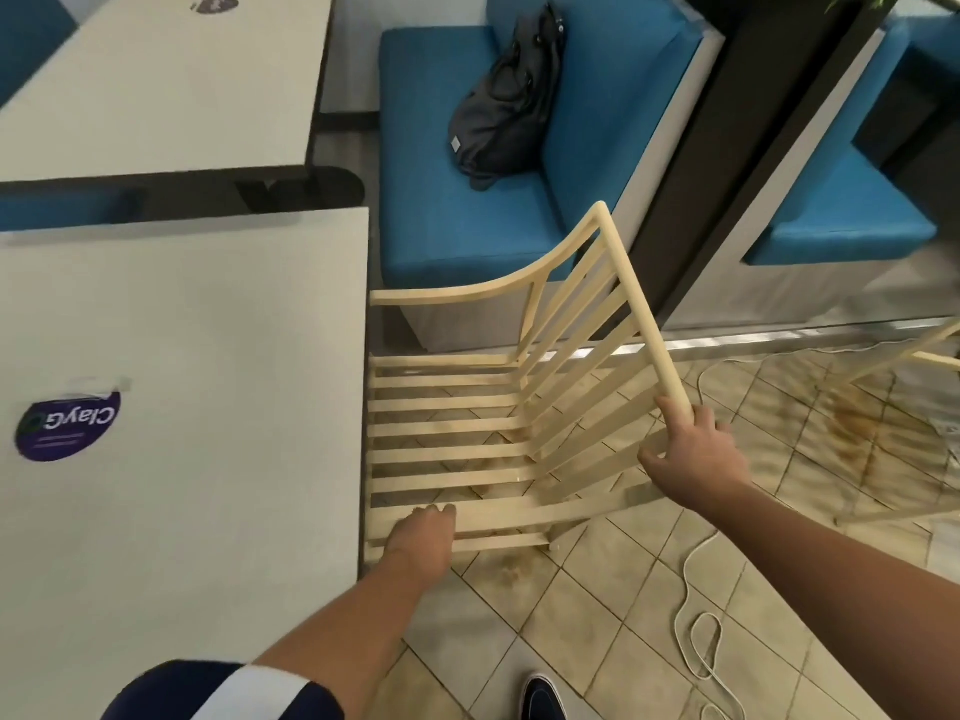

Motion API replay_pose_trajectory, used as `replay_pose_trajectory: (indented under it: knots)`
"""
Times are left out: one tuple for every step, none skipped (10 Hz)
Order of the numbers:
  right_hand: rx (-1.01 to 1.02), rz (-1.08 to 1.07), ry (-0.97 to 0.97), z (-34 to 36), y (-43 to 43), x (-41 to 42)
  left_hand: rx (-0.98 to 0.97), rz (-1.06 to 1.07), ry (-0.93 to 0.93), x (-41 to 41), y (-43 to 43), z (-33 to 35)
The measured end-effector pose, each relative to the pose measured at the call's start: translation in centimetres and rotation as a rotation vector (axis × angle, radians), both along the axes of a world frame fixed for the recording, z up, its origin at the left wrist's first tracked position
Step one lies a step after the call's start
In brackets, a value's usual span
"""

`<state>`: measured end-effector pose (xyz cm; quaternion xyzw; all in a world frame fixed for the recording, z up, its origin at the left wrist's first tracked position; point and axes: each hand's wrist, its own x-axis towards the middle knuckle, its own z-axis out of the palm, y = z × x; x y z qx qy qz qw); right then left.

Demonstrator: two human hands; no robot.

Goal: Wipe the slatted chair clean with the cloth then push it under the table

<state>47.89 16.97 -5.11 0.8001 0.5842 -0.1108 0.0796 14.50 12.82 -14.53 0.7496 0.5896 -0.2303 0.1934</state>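
Observation:
A pale wooden slatted chair (467,428) stands right beside the edge of the white table (208,356), its seat partly under the tabletop and its back leaning away to the right. My left hand (423,532) grips the nearest seat slat, fingers curled over it. My right hand (693,454) holds the near end of the chair's top back rail, with the fingers touching a back slat. No cloth is visible.
A blue bench seat (452,163) with a dark bag (506,106) stands beyond the chair. A white cable (696,631) loops across the tiled floor to the right. Part of another slatted chair (919,356) shows at the right edge. My shoe (540,698) is at the bottom.

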Motion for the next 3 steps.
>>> replay_pose_trajectory:
  knots:
    - [-0.026,0.027,-0.140,1.3,-1.3,-1.5,0.087,0.036,-0.110,-0.7,-1.0,2.5]
    - [0.021,0.068,-0.164,3.0,-4.6,-5.3,0.247,0.020,-0.223,-2.9,-1.9,6.7]
    - [-0.006,0.085,-0.121,4.4,-7.0,-8.2,0.347,0.029,-0.256,-5.0,-3.3,9.6]
